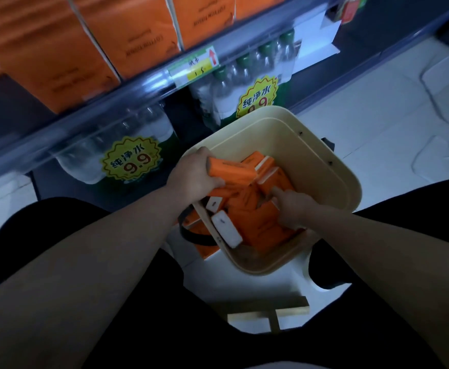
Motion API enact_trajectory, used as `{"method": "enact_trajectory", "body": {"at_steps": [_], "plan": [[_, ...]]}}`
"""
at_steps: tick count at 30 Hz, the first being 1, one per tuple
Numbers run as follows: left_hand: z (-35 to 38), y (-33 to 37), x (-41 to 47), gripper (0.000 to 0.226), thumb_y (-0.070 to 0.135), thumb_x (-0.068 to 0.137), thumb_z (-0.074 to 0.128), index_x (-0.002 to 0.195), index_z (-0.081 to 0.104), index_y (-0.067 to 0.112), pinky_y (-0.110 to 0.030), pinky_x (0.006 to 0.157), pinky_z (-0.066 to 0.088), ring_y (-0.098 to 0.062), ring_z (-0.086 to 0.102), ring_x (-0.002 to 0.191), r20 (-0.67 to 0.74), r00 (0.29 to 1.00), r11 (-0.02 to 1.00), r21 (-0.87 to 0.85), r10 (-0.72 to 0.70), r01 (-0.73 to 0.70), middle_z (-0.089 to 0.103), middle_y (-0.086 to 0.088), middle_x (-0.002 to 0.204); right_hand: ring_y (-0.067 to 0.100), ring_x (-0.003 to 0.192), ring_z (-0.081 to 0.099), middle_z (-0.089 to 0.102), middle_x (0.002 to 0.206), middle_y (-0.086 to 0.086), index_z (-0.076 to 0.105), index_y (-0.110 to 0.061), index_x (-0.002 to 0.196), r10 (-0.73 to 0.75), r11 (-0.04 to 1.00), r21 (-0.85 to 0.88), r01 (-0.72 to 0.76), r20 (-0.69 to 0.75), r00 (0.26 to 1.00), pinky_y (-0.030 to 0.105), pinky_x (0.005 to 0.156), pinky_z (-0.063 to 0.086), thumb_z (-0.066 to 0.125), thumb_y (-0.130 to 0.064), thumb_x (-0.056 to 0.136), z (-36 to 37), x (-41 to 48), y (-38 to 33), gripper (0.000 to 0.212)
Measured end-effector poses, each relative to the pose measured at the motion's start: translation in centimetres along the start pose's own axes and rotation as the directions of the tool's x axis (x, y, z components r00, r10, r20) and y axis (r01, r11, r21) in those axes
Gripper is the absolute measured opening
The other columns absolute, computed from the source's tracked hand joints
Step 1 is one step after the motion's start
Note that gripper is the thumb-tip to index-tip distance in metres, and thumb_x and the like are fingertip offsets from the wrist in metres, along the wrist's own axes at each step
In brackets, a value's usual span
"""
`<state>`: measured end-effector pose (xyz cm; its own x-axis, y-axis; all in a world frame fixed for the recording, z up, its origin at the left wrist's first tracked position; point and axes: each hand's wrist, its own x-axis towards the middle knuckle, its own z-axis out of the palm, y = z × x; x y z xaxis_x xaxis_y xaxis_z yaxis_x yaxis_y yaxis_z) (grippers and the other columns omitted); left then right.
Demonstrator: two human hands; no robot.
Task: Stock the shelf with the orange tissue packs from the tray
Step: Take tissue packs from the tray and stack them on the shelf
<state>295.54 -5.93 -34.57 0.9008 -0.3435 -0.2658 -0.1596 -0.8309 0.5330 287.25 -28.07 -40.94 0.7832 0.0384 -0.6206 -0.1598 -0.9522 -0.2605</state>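
While left hand grips orange tissue pack, right hand grip unclear, signs read 9.9

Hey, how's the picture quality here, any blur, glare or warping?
Head view: dim overall; the big orange packs on the shelf are smeared by blur; the shelf rail bows from wide-angle distortion; the tray is fairly sharp.

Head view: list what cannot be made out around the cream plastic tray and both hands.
All in the head view.
- Right hand: fingertips buried among the orange tissue packs in the cream plastic tray; grip unclear.
- Pack count: the pile overlaps itself, and the left hand, gripping one pack, hides part.
- Yellow shelf price tag: handwriting blurred.
- Large orange packs on the shelf: cut off by the top edge.
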Motion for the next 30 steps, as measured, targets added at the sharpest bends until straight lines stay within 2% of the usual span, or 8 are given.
{"method": "enact_trajectory", "body": {"at_steps": [2,5,9,12,15,17,23,30], "plan": [[-0.7,0.0,-0.8,0.044,0.029,0.074,0.079,0.107,0.051,0.023,-0.032,0.072,0.048,-0.016,0.055,0.089,-0.033,0.999,1.0,0.004,0.006,-0.006,0.057,0.003,0.099,0.034,0.102,0.056,0.049,0.117,0.009,0.037,-0.027,0.119,-0.002,1.0,0.017,0.003,-0.052,0.999,0.031,0.073,0.04,0.06,-0.014,0.078,-0.7,-1.0,0.2,0.049],[-2.4,0.4,-2.3,0.042,0.022,0.074,0.076,0.109,0.052,0.02,-0.028,0.071,0.041,-0.017,0.055,0.091,-0.113,0.993,1.0,0.013,0.03,-0.029,0.056,0.001,0.101,0.034,0.103,0.057,0.048,0.119,0.007,0.038,-0.023,0.118,-0.081,0.996,0.028,0.088,-0.181,0.98,0.031,0.076,0.041,0.06,-0.01,0.075,-2.4,-2.9,0.0,0.051],[-5.6,0.9,-5.1,0.049,0.021,0.074,0.075,0.115,0.049,0.016,-0.027,0.071,0.038,-0.016,0.053,0.089,-0.239,0.97,0.999,0.025,0.035,-0.03,0.055,0.0,0.099,0.035,0.098,0.057,0.048,0.115,0.009,0.038,-0.023,0.115,-0.186,0.978,0.021,0.209,-0.377,0.908,0.032,0.076,0.04,0.058,-0.007,0.075,-5.0,-5.2,-0.9,0.048],[-8.3,1.0,-7.0,0.05,0.024,0.074,0.078,0.114,0.05,0.015,-0.028,0.075,0.037,-0.015,0.049,0.091,-0.333,0.943,0.999,0.033,0.011,-0.001,0.055,-0.003,0.102,0.035,0.103,0.057,0.047,0.123,0.007,0.038,-0.033,0.127,-0.25,0.96,-0.015,0.28,-0.496,0.831,0.036,0.083,0.047,0.057,-0.01,0.075,-7.1,-6.8,-2.1,0.06],[-11.0,1.0,-8.8,0.044,0.023,0.076,0.079,0.111,0.052,0.017,-0.029,0.076,0.039,-0.018,0.052,0.094,-0.404,0.914,0.999,-0.039,-0.041,0.028,0.056,-0.002,0.105,0.033,0.106,0.054,0.044,0.128,0.007,0.042,-0.036,0.133,-0.262,0.954,-0.026,0.3,-0.565,0.782,0.034,0.088,0.044,0.055,-0.01,0.082,-9.1,-8.1,-3.9,0.059],[-12.6,0.8,-9.9,0.045,0.022,0.077,0.078,0.113,0.053,0.018,-0.029,0.079,0.039,-0.02,0.054,0.1,-0.464,0.882,0.993,-0.108,-0.086,0.04,0.058,-0.003,0.11,0.032,0.105,0.054,0.045,0.125,0.007,0.044,-0.034,0.132,-0.284,0.94,-0.025,0.339,-0.605,0.744,0.035,0.088,0.045,0.055,-0.014,0.086,-10.1,-8.6,-5.3,0.052],[-18.4,-2.2,-13.8,0.044,0.019,0.076,0.077,0.115,0.056,0.015,-0.032,0.082,0.043,-0.024,0.055,0.106,-0.607,0.776,0.985,-0.124,-0.17,0.119,0.056,-0.009,0.119,0.028,0.095,0.058,0.045,0.12,0.003,0.044,-0.032,0.129,-0.464,0.838,-0.089,0.539,-0.638,0.615,0.042,0.082,0.05,0.056,-0.022,0.086,-14.0,-9.5,-12.3,0.045],[-24.1,-7.9,-17.6,0.05,0.013,0.077,0.075,0.122,0.052,0.012,-0.035,0.084,0.045,-0.031,0.057,0.106,-0.746,0.577,0.941,-0.223,-0.333,0.255,0.059,-0.014,0.117,0.028,0.097,0.057,0.045,0.12,0.004,0.047,-0.03,0.131,-0.604,0.749,-0.254,0.611,-0.642,0.473,0.04,0.082,0.05,0.058,-0.021,0.087,-16.9,-9.8,-22.1,0.046]]}}
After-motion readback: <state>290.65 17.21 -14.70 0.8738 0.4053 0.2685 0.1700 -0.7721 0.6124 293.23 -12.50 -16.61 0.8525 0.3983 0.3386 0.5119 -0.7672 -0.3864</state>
